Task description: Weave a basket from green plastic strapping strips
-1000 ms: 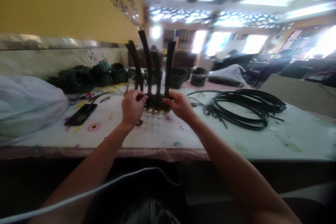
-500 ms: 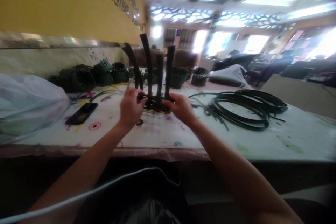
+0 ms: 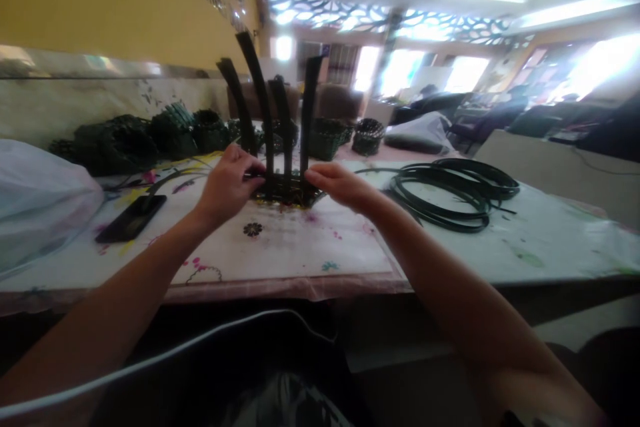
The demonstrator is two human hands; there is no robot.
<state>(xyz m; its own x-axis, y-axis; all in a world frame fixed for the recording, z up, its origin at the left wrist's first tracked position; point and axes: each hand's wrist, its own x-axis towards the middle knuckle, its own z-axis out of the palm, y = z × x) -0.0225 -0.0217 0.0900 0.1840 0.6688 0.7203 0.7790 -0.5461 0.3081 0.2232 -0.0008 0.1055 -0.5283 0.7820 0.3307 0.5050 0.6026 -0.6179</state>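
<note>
A small basket [image 3: 285, 193] woven from dark green flat strips is on the flowered tablecloth [image 3: 300, 253] in front of me. Several strips [image 3: 257, 87] stand up from its low woven wall, some leaning left. My left hand [image 3: 231, 181] pinches the basket's left edge between thumb and fingers. At the right edge, my right hand [image 3: 337, 181] grips it near the foot of the rightmost upright strip. The fingers' far sides are hidden.
Several dark green woven baskets [image 3: 369, 136] line the back. Coiled strips [image 3: 440, 213] lie right; a black phone [image 3: 131, 219] and a white plastic bag [image 3: 45, 203] are left. A white cable [image 3: 200, 350] crosses my lap.
The camera view has shifted, so most things appear further left and higher. The upright strips lean more to the left. My right hand's fingers look straighter; both hands remain at the basket.
</note>
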